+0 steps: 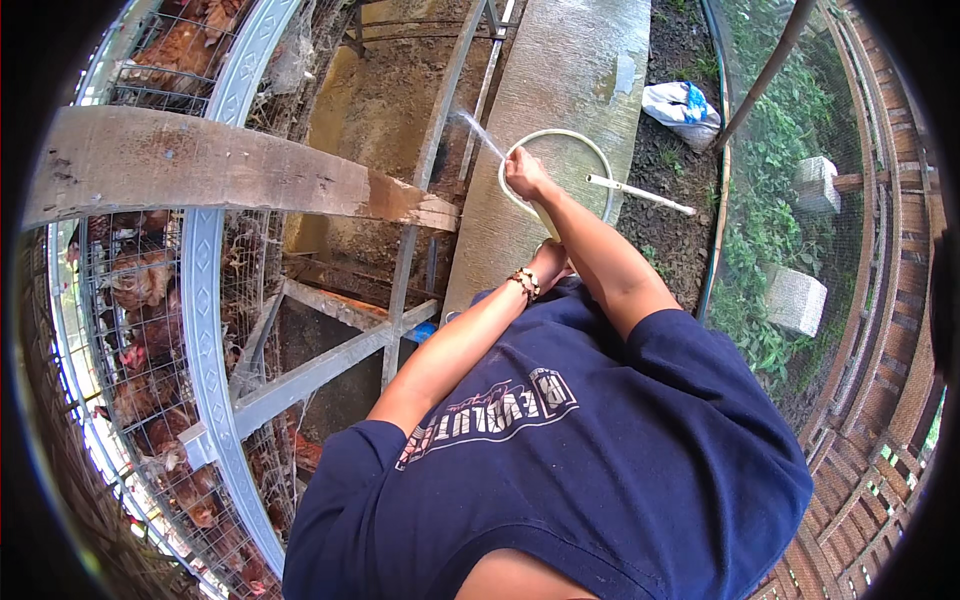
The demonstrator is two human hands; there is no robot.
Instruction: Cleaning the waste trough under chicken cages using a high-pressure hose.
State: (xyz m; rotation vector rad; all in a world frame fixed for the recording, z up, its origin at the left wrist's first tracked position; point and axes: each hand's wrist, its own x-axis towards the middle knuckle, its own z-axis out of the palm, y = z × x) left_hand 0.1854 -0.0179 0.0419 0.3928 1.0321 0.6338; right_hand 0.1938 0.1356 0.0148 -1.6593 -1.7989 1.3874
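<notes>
Water sprays [480,133] from the end of a pale garden hose, where my right hand [526,174] is closed around it. The jet heads up and left, off the walkway's edge. Lower down, close to my shirt, my left hand [551,259] with a beaded bracelet grips the same hose, partly hidden behind my wrist. A loop of the hose [556,132] rests on the wet concrete walkway [574,67] beyond my hands. Left of the walkway, a dirty wet floor [367,112] shows between metal frame bars.
Caged brown hens [142,277] line the left, behind metal posts [202,300]. A wooden beam [225,165] crosses near the walkway. At right are a white plastic pipe [645,195], a white sack [679,112], mesh netting [787,225] and concrete blocks [796,300].
</notes>
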